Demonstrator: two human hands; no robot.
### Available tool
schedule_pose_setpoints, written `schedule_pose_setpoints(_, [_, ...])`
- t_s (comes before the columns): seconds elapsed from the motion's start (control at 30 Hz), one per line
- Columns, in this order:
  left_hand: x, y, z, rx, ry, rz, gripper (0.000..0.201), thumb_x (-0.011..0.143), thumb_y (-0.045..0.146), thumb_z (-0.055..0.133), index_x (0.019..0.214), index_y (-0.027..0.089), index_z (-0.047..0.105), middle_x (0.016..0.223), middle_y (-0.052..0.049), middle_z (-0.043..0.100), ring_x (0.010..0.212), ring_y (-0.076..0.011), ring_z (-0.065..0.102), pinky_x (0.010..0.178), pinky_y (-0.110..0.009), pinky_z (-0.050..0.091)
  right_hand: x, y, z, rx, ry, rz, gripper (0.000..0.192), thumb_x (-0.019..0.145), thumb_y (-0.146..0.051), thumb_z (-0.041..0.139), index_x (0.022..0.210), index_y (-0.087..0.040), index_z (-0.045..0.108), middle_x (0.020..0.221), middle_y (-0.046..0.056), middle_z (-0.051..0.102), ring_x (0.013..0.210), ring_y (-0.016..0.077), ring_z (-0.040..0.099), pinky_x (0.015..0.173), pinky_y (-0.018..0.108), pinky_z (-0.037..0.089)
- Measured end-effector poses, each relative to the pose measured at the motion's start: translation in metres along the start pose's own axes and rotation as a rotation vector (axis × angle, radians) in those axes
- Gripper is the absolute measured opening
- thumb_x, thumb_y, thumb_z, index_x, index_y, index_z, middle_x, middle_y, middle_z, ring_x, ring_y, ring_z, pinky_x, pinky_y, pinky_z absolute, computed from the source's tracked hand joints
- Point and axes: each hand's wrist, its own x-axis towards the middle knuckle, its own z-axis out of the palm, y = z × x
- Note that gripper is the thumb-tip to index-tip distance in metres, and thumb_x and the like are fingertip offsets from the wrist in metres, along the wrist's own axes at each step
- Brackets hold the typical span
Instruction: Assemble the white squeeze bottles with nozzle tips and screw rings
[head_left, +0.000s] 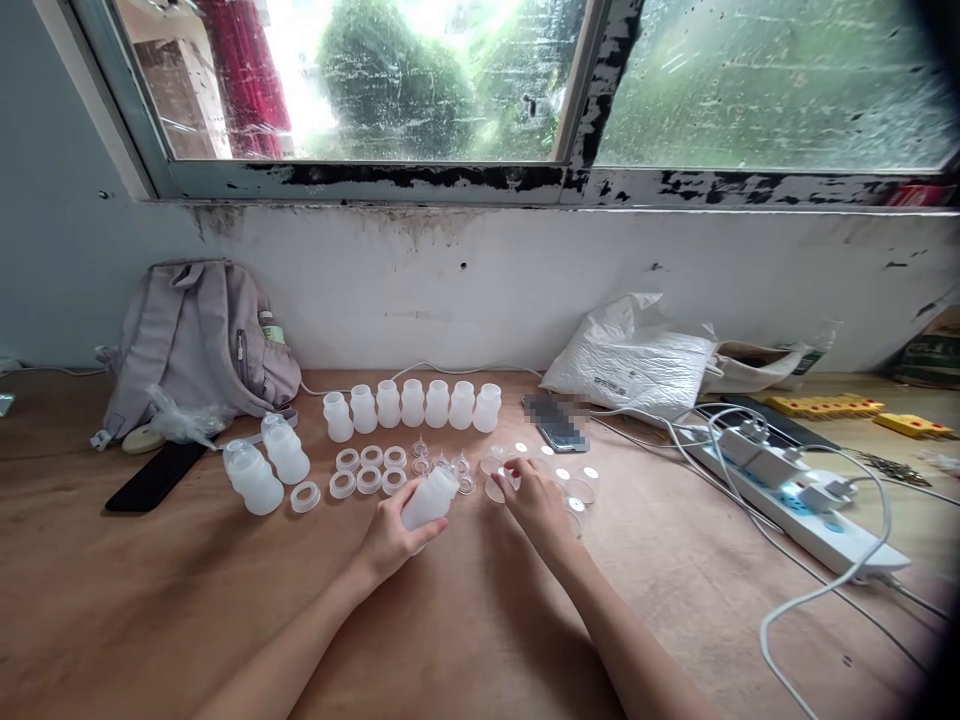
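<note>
A frosted white baby bottle [429,497] is tilted in my left hand [391,535], whose fingers and thumb wrap round its body; a ring and teat appear fitted on top. My right hand [534,497] bends its fingers and thumb round a clear bottle cap at the near left of a group of clear bottle caps [581,490] with white tops. Between the hands lie several clear teats [421,466], partly hidden by the bottle. White collar rings [368,480] lie in rows left of them, with a separate ring [305,497] farther left.
A row of open bottles [412,403] stands near the wall. Two topped bottles [253,478] stand at left, beside a black phone [156,478] and a backpack [202,340]. Another phone [556,424], a silver bag [637,355] and a power strip [810,520] with loose cables are at right.
</note>
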Motion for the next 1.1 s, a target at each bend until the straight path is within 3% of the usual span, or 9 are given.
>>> schedule_pose_setpoints(0.17, [0.003,-0.011,0.004,0.104,0.038,0.073,0.04,0.064,0.035,0.064,0.101,0.02,0.056,0.091,-0.003,0.059,0.081,-0.0182,0.055,0.07,-0.027,0.043,0.003,-0.003,-0.005,0.395,-0.043,0.041,0.029,0.079,-0.043,0.043,0.081,-0.018,0.059,0.079,0.006,0.063,0.056,0.0155,0.057,0.054,0.027,0.041])
schedule_pose_setpoints(0.33, [0.004,-0.013,0.007,0.134,0.056,0.084,0.038,0.065,0.034,0.064,0.099,0.019,0.056,0.091,-0.004,0.059,0.082,-0.0185,0.054,0.073,-0.028,0.043,-0.002,-0.005,0.008,0.315,-0.128,-0.091,0.031,0.077,-0.047,0.046,0.086,-0.02,0.058,0.087,0.006,0.061,0.074,0.0185,0.058,0.065,0.03,0.043])
schedule_pose_setpoints(0.47, [0.003,-0.011,0.008,0.108,0.051,0.079,0.038,0.066,0.033,0.063,0.1,0.019,0.056,0.093,-0.004,0.059,0.085,-0.0188,0.055,0.075,-0.028,0.043,-0.01,-0.009,0.012,0.214,-0.209,-0.085,0.032,0.076,-0.05,0.046,0.086,-0.021,0.055,0.089,0.005,0.058,0.081,0.0193,0.056,0.072,0.032,0.042])
schedule_pose_setpoints(0.63, [0.003,-0.008,0.007,0.063,0.056,0.041,0.039,0.067,0.034,0.062,0.102,0.019,0.055,0.096,-0.004,0.061,0.087,-0.0193,0.055,0.076,-0.029,0.043,-0.016,-0.008,-0.003,0.311,-0.525,-0.138,0.045,0.068,-0.05,0.056,0.102,-0.021,0.047,0.09,0.004,0.055,0.075,0.0163,0.055,0.064,0.027,0.044])
schedule_pose_setpoints(0.7, [0.003,-0.009,0.007,0.045,0.06,0.026,0.039,0.067,0.035,0.062,0.101,0.019,0.055,0.094,-0.003,0.061,0.085,-0.0189,0.055,0.074,-0.029,0.044,-0.018,-0.008,-0.006,0.345,-0.667,-0.182,0.046,0.065,-0.046,0.062,0.101,-0.021,0.048,0.086,0.003,0.055,0.067,0.0144,0.054,0.058,0.025,0.043])
schedule_pose_setpoints(0.77, [0.003,-0.01,0.007,0.029,0.056,0.013,0.038,0.067,0.036,0.062,0.101,0.019,0.055,0.091,-0.003,0.061,0.082,-0.0181,0.056,0.072,-0.028,0.044,-0.019,-0.009,-0.006,0.363,-0.713,-0.226,0.039,0.063,-0.043,0.064,0.093,-0.021,0.051,0.08,0.001,0.055,0.064,0.0139,0.052,0.056,0.025,0.042])
schedule_pose_setpoints(0.83, [0.004,-0.011,0.007,0.023,0.049,0.015,0.039,0.068,0.036,0.061,0.101,0.018,0.054,0.091,-0.003,0.061,0.081,-0.0176,0.056,0.07,-0.027,0.044,-0.017,-0.01,-0.003,0.42,-0.656,-0.231,0.033,0.063,-0.041,0.065,0.087,-0.021,0.053,0.078,0.001,0.056,0.067,0.0146,0.052,0.059,0.026,0.043])
schedule_pose_setpoints(0.93, [0.004,-0.013,0.005,0.055,0.052,0.047,0.042,0.067,0.036,0.062,0.104,0.018,0.054,0.096,-0.004,0.059,0.085,-0.0189,0.055,0.073,-0.028,0.044,-0.01,-0.012,-0.001,0.614,-0.481,-0.11,0.037,0.067,-0.044,0.061,0.093,-0.02,0.052,0.077,0.002,0.056,0.069,0.0151,0.053,0.058,0.026,0.044])
schedule_pose_setpoints(1.1, [0.005,-0.016,0.002,0.153,0.021,0.099,0.044,0.064,0.033,0.065,0.105,0.019,0.055,0.097,-0.005,0.058,0.087,-0.0202,0.055,0.076,-0.03,0.043,-0.001,-0.013,-0.008,0.828,-0.219,0.049,0.04,0.078,-0.05,0.044,0.103,-0.02,0.048,0.058,-0.004,0.045,0.05,0.0112,0.045,0.043,0.021,0.035])
